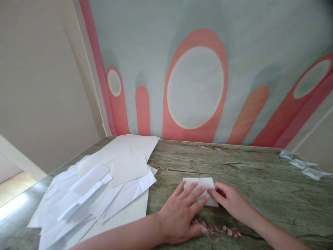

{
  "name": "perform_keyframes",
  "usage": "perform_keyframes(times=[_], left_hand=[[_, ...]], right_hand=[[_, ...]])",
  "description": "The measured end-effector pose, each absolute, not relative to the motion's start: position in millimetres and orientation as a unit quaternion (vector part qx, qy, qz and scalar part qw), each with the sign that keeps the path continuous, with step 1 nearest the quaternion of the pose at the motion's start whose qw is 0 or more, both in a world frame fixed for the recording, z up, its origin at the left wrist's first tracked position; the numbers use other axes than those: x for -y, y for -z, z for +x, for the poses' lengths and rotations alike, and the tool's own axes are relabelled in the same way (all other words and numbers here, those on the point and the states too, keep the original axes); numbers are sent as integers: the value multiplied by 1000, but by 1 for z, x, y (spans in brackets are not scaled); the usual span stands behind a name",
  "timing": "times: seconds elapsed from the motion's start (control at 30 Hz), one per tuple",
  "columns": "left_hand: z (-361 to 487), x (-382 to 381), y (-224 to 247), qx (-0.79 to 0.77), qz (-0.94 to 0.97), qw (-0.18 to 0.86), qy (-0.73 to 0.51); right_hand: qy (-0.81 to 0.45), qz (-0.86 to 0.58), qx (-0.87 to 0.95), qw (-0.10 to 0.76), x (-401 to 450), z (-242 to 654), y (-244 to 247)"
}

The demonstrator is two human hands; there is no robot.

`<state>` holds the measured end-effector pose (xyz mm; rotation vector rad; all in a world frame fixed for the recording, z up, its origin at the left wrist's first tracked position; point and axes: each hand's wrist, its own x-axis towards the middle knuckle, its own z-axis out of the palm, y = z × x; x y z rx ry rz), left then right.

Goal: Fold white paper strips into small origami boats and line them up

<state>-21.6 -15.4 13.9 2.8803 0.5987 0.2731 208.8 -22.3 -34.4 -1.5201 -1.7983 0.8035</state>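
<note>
A small folded sheet of white paper (201, 182) lies flat on the wood-patterned table. Across it rests my left hand (182, 210), fingers spread and pressing on its left and middle part. My right hand (231, 199) is at the paper's right edge, thumb and curled index finger pinching that side. Part of the sheet is hidden under my fingers.
A loose pile of white papers (127, 172), some creased, covers the table's left side. Several small folded paper pieces (303, 164) stand at the far right edge. Behind the table (260, 184) hangs a blue-grey backdrop (153, 45) with coral shapes.
</note>
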Motion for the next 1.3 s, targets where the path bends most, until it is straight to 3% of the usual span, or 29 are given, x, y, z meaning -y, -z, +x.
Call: perform_keyframes(times=[0.2, 0.57, 0.87, 1.3], left_hand=[[-23, 19, -17, -191, 975, 89, -73], [-24, 20, -17, -173, 977, 115, -54], [-24, 19, -15, -176, 971, 155, -45], [-23, 19, -11, -182, 968, 165, -50]], right_hand=[[-299, -583, 682, 324, 23, 209, 36], [-414, -525, 643, 373, 27, 210, 38], [-179, -545, 730, 371, 28, 217, 38], [-129, -535, 775, 311, 33, 213, 38]])
